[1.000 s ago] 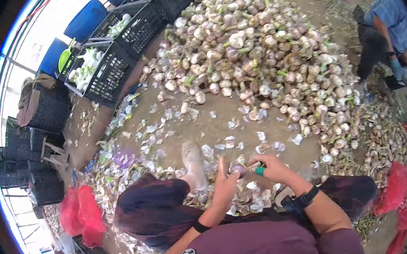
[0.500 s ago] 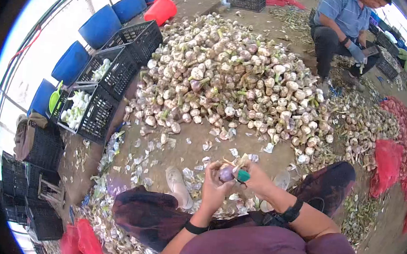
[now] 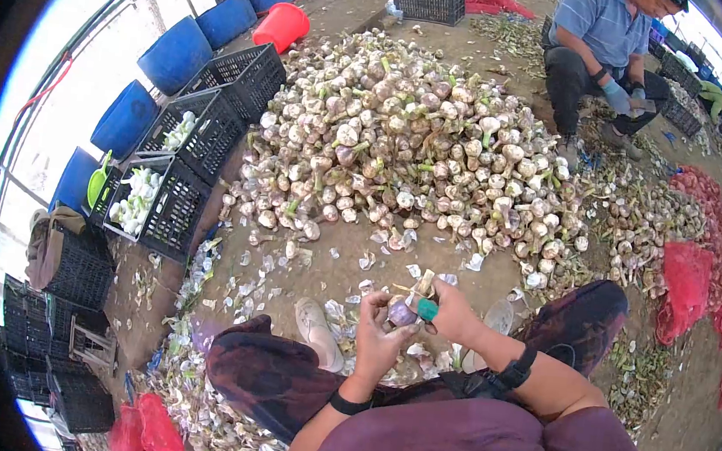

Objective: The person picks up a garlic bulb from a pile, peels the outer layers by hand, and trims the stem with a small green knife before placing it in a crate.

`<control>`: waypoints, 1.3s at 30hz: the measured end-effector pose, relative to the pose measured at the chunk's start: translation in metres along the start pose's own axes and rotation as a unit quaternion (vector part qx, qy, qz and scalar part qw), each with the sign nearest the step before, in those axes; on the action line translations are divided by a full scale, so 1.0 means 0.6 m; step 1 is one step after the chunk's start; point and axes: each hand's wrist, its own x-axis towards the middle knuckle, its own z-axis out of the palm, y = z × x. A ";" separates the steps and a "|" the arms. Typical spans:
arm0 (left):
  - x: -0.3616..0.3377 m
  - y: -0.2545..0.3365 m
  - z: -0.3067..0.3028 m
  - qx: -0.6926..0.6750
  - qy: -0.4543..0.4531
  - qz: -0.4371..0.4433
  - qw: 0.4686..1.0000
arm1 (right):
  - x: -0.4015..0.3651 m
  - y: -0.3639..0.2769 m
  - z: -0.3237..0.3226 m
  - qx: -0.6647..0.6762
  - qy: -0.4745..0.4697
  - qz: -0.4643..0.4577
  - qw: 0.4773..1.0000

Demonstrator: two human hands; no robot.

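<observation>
In front of my lap, my left hand (image 3: 379,339) is closed round a purple-and-white garlic bulb (image 3: 402,313), fingers curled along its left side. My right hand (image 3: 458,318) meets it from the right, pinching at the bulb's pale dry stalk (image 3: 422,286), which stands up between the two hands. A green cover (image 3: 427,309) shows at the right thumb, touching the bulb's side. Loose papery skins (image 3: 340,312) litter the ground under both hands. Just ahead lies a big heap of unpeeled garlic (image 3: 418,157).
Black crates (image 3: 175,209) with white cleaned garlic line the left, beside blue barrels (image 3: 176,55) and a red bucket (image 3: 282,27). At upper right a gloved co-worker (image 3: 605,41) sits by the heap. Red net bags (image 3: 684,284) lie at right, and another red net (image 3: 150,430) at lower left.
My right hand has shifted slightly at the bulb, and the stalk and a strip of skin now stick up more plainly. The co-worker's hands have moved a little to the left.
</observation>
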 end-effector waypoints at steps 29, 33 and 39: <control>0.005 -0.020 -0.003 -0.277 -0.034 -0.187 0.942 | -0.023 -0.028 -0.031 -0.153 0.043 -0.126 0.979; 0.004 -0.002 -0.004 -0.297 -0.073 -0.166 0.937 | -0.015 -0.012 -0.030 -0.225 0.135 -0.242 0.934; -0.012 0.008 -0.011 -0.313 -0.141 -0.161 0.925 | 0.030 0.060 -0.079 -0.354 0.142 -0.057 0.923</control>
